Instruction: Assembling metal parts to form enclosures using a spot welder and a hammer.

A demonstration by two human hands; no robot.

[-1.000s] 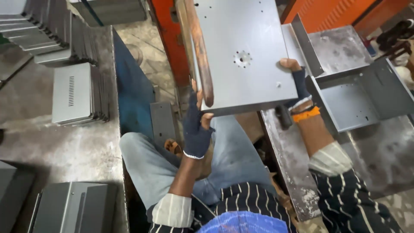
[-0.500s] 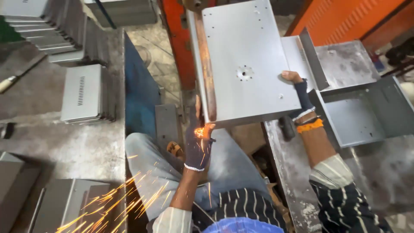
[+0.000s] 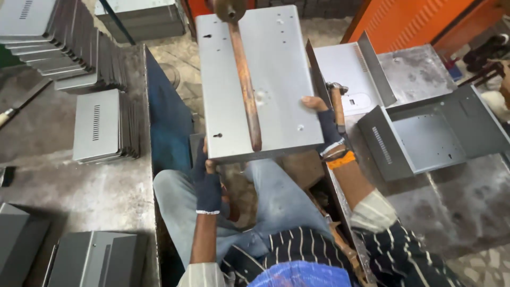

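Sparks seen half a second ago are gone, and the grey metal panel (image 3: 255,79) has slid so the copper electrode arm (image 3: 245,85) now lies across its middle. Left hand (image 3: 208,183) grips the panel's near-left corner and right hand (image 3: 325,119) clamps its right edge, both gloved and closed on it, above the person's lap. Judging by this, one weld spot is finished and the panel is being repositioned, which calls for steady alignment under the electrode.
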